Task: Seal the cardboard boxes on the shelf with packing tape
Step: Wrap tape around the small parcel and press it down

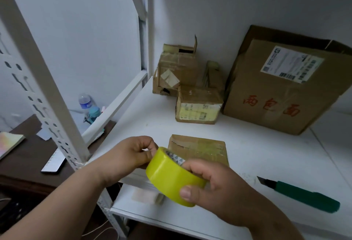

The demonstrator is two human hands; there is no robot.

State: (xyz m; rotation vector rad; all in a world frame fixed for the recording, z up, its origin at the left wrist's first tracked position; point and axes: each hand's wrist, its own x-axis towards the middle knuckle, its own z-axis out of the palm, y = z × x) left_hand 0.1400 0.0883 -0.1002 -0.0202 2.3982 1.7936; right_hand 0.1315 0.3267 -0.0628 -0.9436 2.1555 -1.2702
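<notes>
Early days, I judge: at lower centre the right hand (219,186) grips the yellow tape roll (171,175) while the left hand (127,156) pinches at its edge, above the small flat box (202,146) on the shelf (266,154), other boxes (198,104) waiting behind.

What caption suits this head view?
Right hand holds yellow tape roll; left hand picks at its edge above a flat box.
</notes>
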